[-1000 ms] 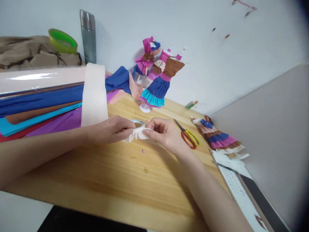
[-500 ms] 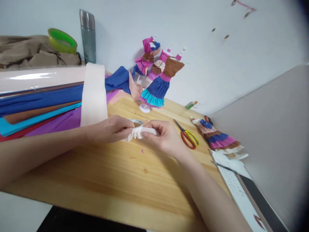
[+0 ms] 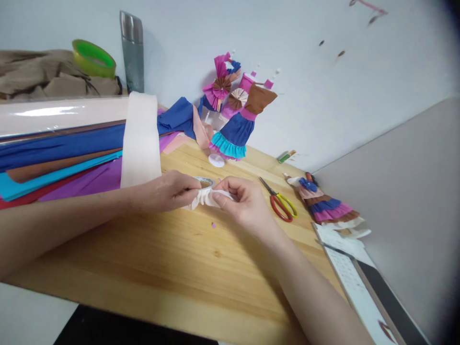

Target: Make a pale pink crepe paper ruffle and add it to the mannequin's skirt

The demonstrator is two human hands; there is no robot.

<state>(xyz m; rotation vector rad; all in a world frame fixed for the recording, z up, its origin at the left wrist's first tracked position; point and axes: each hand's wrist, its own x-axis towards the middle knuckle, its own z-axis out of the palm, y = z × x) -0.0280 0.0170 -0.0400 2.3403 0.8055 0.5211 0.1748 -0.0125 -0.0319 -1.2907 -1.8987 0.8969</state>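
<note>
A white pleated paper strip [image 3: 205, 197] runs between my two hands over the wooden table. My left hand [image 3: 174, 190] pinches its left end, fingers closed. The thumb and fingers of my right hand [image 3: 239, 195] are shut on the smooth right part, beside the folds. Just behind the strip a roll of tape [image 3: 205, 182] shows its rim, partly hidden by my left fingers; whether they touch it I cannot tell. Right of my right hand lie scissors [image 3: 280, 201] with red and yellow handles, blades apart from my fingers.
Small paper dresses [image 3: 235, 120] stand against the wall, and another ruffled dress [image 3: 325, 203] lies at the right. Coloured paper sheets [image 3: 64, 148] and a wide cream strip [image 3: 142, 139] cover the left. Behind are a bottle [image 3: 132, 55] and green tape [image 3: 94, 58]. A white board [image 3: 345, 268] lies right.
The fingers of my right hand have shifted slightly along the strip toward the folds, and less of its smooth part shows. My left hand keeps its pinch; the whole view has moved a little.
</note>
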